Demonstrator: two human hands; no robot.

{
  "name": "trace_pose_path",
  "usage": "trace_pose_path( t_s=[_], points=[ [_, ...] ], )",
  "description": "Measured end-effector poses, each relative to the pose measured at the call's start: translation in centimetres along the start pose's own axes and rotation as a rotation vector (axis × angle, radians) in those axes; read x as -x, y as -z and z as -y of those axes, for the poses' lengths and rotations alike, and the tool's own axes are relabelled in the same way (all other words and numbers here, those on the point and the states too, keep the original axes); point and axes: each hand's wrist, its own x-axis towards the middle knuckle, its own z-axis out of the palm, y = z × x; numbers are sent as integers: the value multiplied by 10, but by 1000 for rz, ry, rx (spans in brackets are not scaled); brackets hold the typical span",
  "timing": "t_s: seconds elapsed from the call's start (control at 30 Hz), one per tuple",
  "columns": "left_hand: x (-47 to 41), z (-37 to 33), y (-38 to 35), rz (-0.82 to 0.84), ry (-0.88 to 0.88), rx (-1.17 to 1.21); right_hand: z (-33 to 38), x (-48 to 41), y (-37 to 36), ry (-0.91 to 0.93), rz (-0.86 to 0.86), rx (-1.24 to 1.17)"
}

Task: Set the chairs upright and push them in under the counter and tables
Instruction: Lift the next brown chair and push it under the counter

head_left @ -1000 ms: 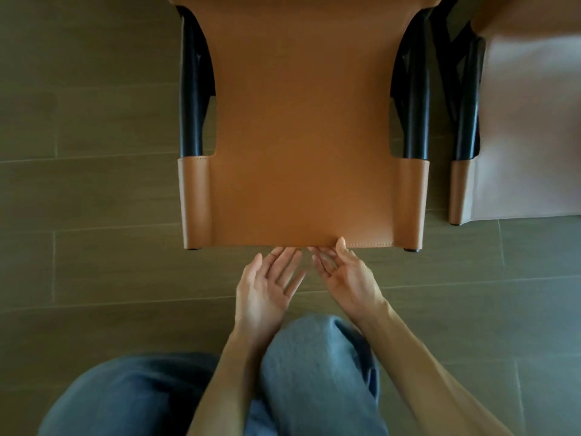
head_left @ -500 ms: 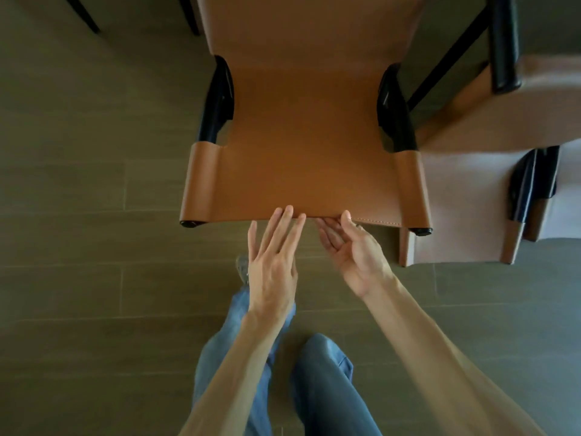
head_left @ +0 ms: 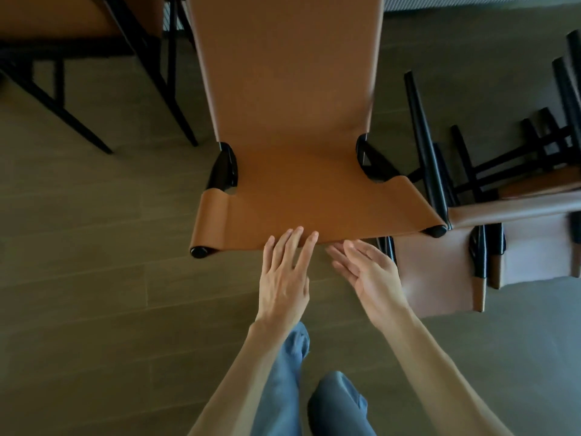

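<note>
While spread flat, left hand [head_left: 284,275] touches chair [head_left: 301,196].

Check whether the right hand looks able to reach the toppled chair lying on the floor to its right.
Probably yes. The right hand is open and holds nothing, and the toppled chair lies just beside it on the floor, with nothing between them.

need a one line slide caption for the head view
Both open hands, left and right, at the top edge of a tan leather chair; another chair lies tipped beside it.
</note>
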Motion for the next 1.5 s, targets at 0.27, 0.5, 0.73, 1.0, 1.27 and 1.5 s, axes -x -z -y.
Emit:
trace_pose_path(
  t_s=[0.27, 0.5, 0.73, 1.0, 1.27, 1.5],
  points=[
    [-94, 10, 53, -32, -4, -18, 64, -26, -62, 892, -5, 1525],
    [-176, 25, 91, -24, -37, -31, 110, -89, -91, 871, 20, 1735],
    [-249, 32, 124, 5, 18, -19, 177, -124, -119, 864, 123, 1724],
    [-310, 44, 137, -1, 65, -24, 229, -161, -148, 869, 185, 1737],
    [-360, 56, 147, -15, 84, 28, 262, -194, -173, 888, 164, 1768],
    [-385, 67, 156, 82, 57, 10, 278, -210, -189, 861, 121, 1765]
  ],
)
